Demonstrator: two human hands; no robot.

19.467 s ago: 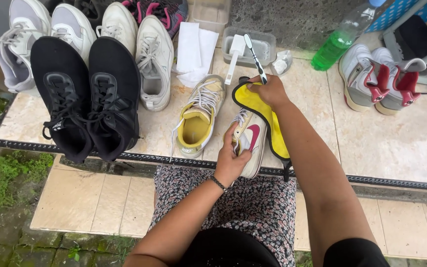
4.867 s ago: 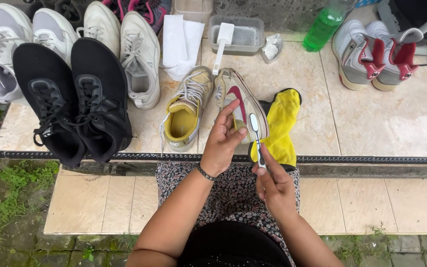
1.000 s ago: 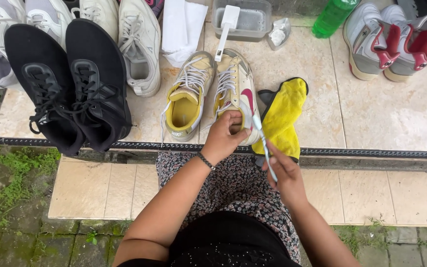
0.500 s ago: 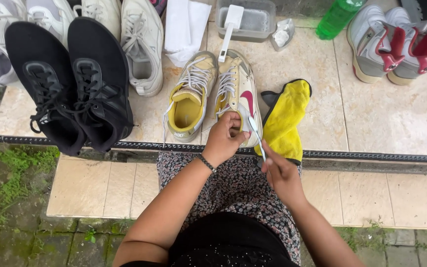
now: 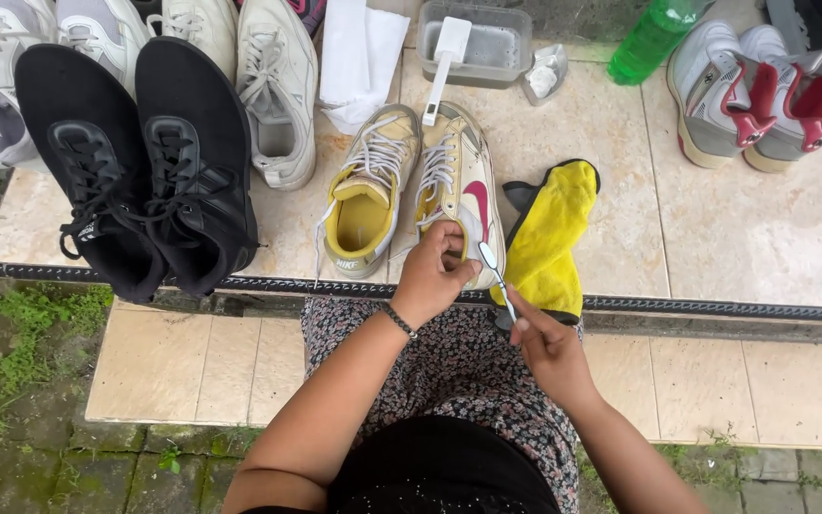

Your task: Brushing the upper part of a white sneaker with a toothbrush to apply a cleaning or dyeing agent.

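The left hand (image 5: pixel 435 276) pinches the heel of the cream sneaker (image 5: pixel 463 190), steadying it at the near edge of the tiled surface (image 5: pixel 734 238). The right hand (image 5: pixel 549 347), fingers closed, holds a toothbrush (image 5: pixel 495 276) with its head on the heel. A yellow cloth (image 5: pixel 549 238) lies at three o'clock. Two cream sneakers and two black shoes (image 5: pixel 135 162) are in view.

Dark bead bracelet (image 5: pixel 398 320) — floral skirt (image 5: pixel 468 371), perhaps black top (image 5: pixel 440 471).

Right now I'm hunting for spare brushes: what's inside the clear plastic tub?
A white-handled brush leans out of the clear plastic tub, handle over the rim. Its head and the tub's floor beneath it are hidden.
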